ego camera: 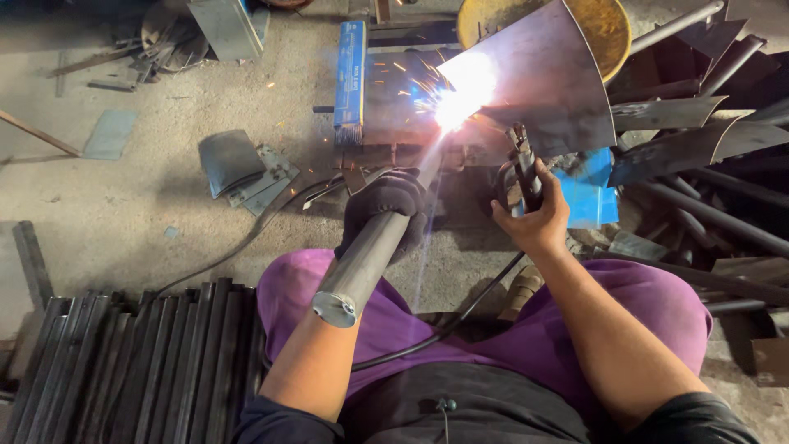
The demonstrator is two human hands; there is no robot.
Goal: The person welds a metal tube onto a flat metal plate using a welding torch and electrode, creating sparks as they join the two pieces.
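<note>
Steel pipe [366, 259] gripped in the gloved left hand [385, 210], right hand [534, 215] clamped round the electrode holder [522, 168], sparks hitting the curved metal sheet [546, 78], blue boxes [588, 193] and scrap crowding close.

A dusty concrete floor [123, 205] fills the scene, littered with metal offcuts and a curved grey plate [230, 160]. A row of dark steel bars [140, 362] lies at lower left, more dark pipes and blades [707, 156] pile up at right, and a yellow basin [604, 25] sits at the top. Bright welding glare lights the middle; the edges stay dim.
</note>
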